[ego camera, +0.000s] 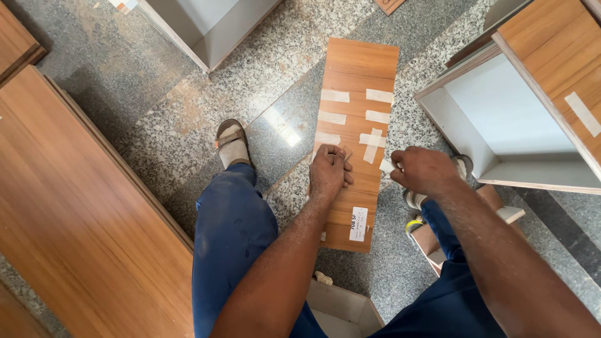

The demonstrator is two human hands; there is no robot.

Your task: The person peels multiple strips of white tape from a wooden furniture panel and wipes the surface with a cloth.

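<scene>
Head view, left hand [328, 170] pressing taped wooden panel [358, 69], right hand [423, 170] pinching tape piece [387, 166]

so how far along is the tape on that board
Several tape strips already lie stuck across the upper half of the board. The left hand presses at mid-board; the right hand holds a pale piece at the edge. The lower half is bare but for a label.

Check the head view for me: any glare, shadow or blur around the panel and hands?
Head view: a bright glare patch on the granite floor left of the wood panel; soft shadows beside the big board, none over the panel; left hand and right hand are sharp; straight edges bow slightly toward the corners.
</scene>
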